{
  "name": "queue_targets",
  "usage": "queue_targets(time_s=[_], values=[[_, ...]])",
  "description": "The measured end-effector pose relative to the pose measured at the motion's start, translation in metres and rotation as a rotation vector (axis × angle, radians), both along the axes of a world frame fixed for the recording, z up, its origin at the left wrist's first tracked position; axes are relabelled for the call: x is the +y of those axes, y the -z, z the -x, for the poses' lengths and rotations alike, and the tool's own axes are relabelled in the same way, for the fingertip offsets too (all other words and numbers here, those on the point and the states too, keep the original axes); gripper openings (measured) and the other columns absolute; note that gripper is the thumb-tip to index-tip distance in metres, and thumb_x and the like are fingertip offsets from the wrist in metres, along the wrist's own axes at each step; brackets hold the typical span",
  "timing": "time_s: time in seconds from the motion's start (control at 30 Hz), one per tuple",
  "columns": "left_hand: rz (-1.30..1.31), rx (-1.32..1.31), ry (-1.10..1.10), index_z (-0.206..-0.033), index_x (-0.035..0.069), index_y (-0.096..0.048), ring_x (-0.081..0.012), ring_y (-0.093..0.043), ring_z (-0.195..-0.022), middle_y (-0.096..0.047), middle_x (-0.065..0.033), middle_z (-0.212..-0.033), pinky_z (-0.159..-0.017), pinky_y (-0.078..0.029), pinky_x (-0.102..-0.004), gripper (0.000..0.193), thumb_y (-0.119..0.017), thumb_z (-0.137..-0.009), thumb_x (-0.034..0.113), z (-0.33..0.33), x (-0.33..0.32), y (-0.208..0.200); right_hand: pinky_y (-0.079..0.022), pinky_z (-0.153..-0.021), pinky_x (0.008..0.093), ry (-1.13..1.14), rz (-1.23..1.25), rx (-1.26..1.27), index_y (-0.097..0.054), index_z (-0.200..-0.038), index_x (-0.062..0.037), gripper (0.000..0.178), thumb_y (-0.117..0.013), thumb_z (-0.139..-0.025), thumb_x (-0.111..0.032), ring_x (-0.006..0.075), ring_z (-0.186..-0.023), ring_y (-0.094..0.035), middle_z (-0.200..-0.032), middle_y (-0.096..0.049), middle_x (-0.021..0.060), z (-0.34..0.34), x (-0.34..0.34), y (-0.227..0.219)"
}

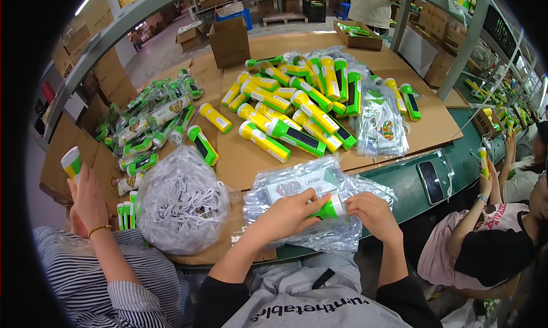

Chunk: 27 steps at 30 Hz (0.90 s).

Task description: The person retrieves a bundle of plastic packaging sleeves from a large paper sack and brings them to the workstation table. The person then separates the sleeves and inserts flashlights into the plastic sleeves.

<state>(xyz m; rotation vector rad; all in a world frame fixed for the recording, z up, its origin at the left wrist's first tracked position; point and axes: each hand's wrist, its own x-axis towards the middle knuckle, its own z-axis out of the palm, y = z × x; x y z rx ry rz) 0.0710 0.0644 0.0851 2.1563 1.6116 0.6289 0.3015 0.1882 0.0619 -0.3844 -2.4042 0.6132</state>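
My left hand (288, 215) is closed round a green flashlight (329, 209) with a white head, which points right. At that head my right hand (375, 215) has its fingertips pinched together; whatever they hold, if anything, is too small to make out. Both hands are above a stack of clear plastic bags (264, 198) with printed inserts. Left of the stack sits a clear bag of white cords (182, 205). Beyond lies a loose heap of yellow and green flashlights (311, 111), some with dark panels.
Bagged flashlights (165, 111) pile up at the left; more clear bags (382, 128) lie right of the heap. A phone (430, 182) rests on the green tabletop. One co-worker's hand (88, 199) holds a flashlight at left; another person (474, 231) works at right. An open carton (229, 42) stands behind.
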Motion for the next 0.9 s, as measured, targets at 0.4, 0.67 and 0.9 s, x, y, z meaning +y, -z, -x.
queue_targets(time_s=[0.4, 0.67, 0.9], values=[[-0.411, 0.102, -0.181, -0.107, 0.006, -0.068, -0.0284, -0.061, -0.086, -0.059, -0.0109, -0.102, -0.076, -0.049, -0.0383, 0.025, -0.069, -0.085, 0.018, 0.015, -0.023, 0.022, -0.051, -0.080, 0.0351, 0.277, 0.272, 0.160, -0.065, -0.087, -0.0022, 0.017, -0.066, -0.073, 0.008, 0.0284, -0.093, -0.064, -0.091, -0.067, 0.0092, -0.007, 0.033, -0.012], [-0.441, -0.509, -0.429, -0.126, 0.003, -0.058, -0.0297, -0.066, -0.082, -0.066, -0.0150, -0.091, -0.073, -0.053, -0.0353, 0.053, -0.072, -0.075, -0.005, -0.027, -0.035, 0.028, -0.043, -0.092, 0.0455, -0.010, -0.128, 0.127, -0.065, -0.093, -0.0058, 0.023, -0.073, -0.072, -0.004, 0.0291, -0.101, -0.060, -0.095, -0.065, 0.0076, 0.069, -0.051, -0.034], [-0.411, -0.451, -0.462, -0.117, 0.000, -0.061, -0.0226, -0.073, -0.078, -0.070, -0.0148, -0.085, -0.067, -0.057, -0.0303, 0.042, -0.075, -0.078, -0.002, -0.013, -0.040, 0.017, -0.044, -0.065, 0.0379, -0.068, -0.129, 0.146, -0.060, -0.081, -0.0042, 0.018, -0.074, -0.071, -0.007, 0.0280, -0.074, -0.056, -0.077, -0.059, 0.0079, 0.081, -0.046, -0.019]])
